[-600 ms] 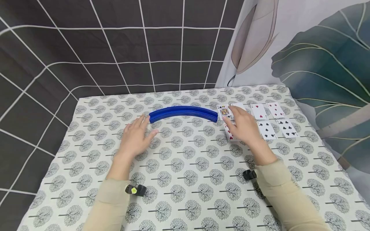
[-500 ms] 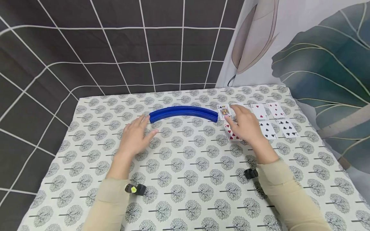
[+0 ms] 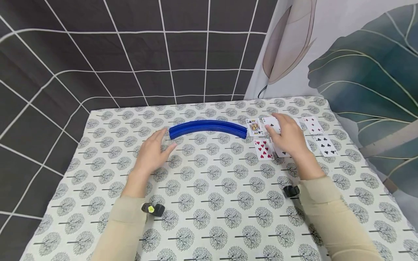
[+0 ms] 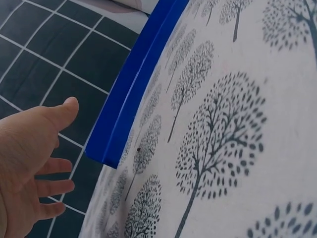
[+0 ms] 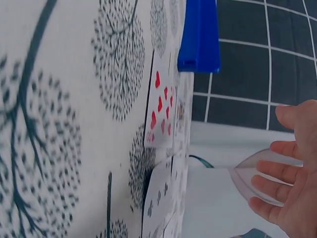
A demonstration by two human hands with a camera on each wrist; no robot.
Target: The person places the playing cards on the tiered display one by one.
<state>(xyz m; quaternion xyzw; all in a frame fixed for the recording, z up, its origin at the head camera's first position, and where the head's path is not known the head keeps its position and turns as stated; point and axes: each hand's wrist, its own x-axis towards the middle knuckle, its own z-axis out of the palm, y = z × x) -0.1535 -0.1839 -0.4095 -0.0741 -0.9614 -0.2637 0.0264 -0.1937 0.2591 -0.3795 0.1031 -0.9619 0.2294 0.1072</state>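
A curved blue card holder (image 3: 208, 126) lies on the tree-print cloth. My left hand (image 3: 151, 154) is beside its left end, fingers extended; the left wrist view shows a gap between this hand and the holder (image 4: 126, 94). Over the playing cards on the right is my right hand (image 3: 289, 137), holding nothing, its fingers loosely extended in the right wrist view. A face card of clubs (image 3: 255, 127) lies near the holder's right end, with a hearts card (image 3: 263, 149) below it. My right hand partly hides a black-suited card (image 3: 271, 122) and others beneath.
Further right lie a diamonds card (image 3: 312, 125) and a clubs card (image 3: 326, 145). The patterned tablecloth (image 3: 215, 203) covers the table, a dark grid-patterned cloth (image 3: 130, 50) hangs behind, and a leaf-print curtain (image 3: 365, 72) is at the right.
My right hand has moved right across the cards, uncovering the face card and the hearts card. My left fingertips have drawn slightly away from the holder's left end.
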